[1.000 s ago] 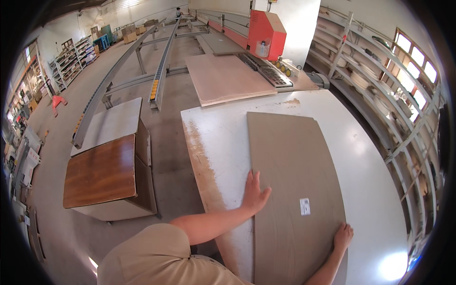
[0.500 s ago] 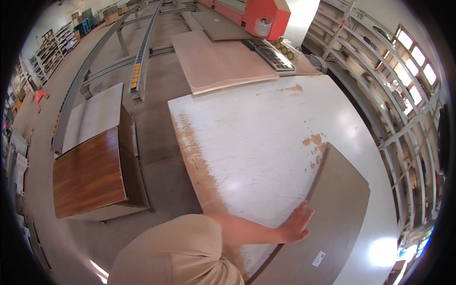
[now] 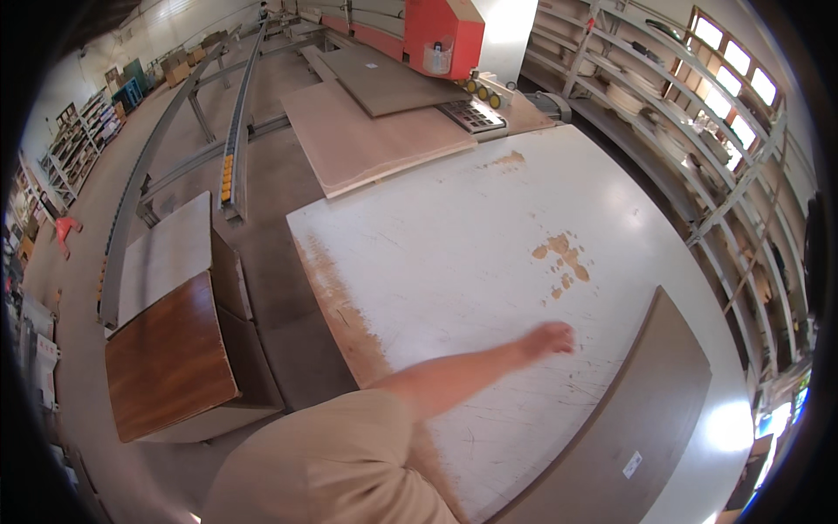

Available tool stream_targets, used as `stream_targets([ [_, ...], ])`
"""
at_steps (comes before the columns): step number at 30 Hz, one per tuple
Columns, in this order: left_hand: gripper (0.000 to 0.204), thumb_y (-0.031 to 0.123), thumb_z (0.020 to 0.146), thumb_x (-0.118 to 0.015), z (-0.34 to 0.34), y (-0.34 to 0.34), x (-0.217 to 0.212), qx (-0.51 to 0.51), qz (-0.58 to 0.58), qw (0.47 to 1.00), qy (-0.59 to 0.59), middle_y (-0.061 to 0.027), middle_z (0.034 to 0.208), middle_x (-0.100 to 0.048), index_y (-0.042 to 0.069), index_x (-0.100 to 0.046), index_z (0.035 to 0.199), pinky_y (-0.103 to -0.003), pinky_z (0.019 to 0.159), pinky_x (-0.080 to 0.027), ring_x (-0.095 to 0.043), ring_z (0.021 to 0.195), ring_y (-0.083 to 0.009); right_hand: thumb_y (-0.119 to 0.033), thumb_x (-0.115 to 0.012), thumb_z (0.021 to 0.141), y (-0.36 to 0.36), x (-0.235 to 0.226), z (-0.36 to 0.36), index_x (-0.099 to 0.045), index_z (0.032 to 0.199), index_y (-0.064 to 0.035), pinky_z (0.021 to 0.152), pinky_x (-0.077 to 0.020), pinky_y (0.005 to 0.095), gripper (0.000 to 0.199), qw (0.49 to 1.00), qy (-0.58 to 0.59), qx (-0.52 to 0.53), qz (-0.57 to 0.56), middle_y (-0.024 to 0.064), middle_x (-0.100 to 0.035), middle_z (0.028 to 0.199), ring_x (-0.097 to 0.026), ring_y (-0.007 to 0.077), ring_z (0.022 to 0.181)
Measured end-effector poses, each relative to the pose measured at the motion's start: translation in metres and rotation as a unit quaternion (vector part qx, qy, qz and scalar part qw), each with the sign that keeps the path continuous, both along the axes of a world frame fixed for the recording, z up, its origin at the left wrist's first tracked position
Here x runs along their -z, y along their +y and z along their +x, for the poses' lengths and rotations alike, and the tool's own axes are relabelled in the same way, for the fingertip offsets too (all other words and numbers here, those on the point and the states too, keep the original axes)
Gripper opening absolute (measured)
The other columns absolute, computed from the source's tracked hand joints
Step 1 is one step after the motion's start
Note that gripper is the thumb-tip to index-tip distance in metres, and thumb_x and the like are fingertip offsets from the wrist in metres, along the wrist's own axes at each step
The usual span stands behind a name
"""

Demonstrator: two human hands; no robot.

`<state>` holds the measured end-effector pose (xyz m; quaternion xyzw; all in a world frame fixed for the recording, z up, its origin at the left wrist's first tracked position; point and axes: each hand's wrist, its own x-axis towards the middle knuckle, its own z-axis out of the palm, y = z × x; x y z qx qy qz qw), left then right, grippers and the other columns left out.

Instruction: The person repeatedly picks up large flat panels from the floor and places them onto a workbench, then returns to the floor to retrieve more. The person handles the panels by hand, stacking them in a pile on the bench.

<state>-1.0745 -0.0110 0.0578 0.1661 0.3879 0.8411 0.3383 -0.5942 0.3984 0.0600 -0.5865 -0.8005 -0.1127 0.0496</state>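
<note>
My left hand hangs over the worn white tabletop, slightly blurred, its fingers curled in with nothing seen in them. It is apart from the grey-brown board, which lies to its right along the near right part of the table. That board is long and flat, with a small white label on its face; its near end is cut off by the lower edge. My left arm in a beige sleeve reaches in from below. My right hand is out of view.
Beyond the table lie a pinkish panel and a grey-brown sheet, beside a red machine. A brown wood-topped box stands at left, near roller rails. Metal shelving lines the right.
My left hand has come off the board and moved up, its spread fingers now curled. The board sits farther right on the table. The view has shifted a little.
</note>
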Motion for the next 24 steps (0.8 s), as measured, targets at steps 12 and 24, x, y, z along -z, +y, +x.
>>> stream_targets([
  [12,0.063,0.04,0.095,-0.051,-0.165,-0.338,-0.019,-0.437,0.053,0.893,-0.092,-0.0222,0.133,-0.048,-0.002,-0.03,0.138,-0.042,0.107,-0.035,-0.047,0.125,-0.0301,-0.043,-0.055,0.088,-0.227,-0.101,-0.112,-0.048,0.128,-0.0016,0.084,-0.0496,0.0544,0.058,0.966,0.125,-0.178,0.142,0.0223,-0.051,0.126,-0.057,0.0396,0.108],
  [24,0.058,0.042,0.089,-0.064,-0.272,-0.318,-0.017,-0.453,0.154,0.857,-0.19,-0.0109,0.115,-0.059,0.002,-0.048,0.127,-0.036,0.098,-0.043,-0.056,0.111,-0.0208,-0.036,-0.065,0.084,-0.377,-0.095,-0.215,-0.048,0.131,-0.0038,0.1,-0.0387,0.0521,0.059,0.928,0.117,-0.344,0.08,0.0208,-0.049,0.13,-0.047,0.04,0.119],
])
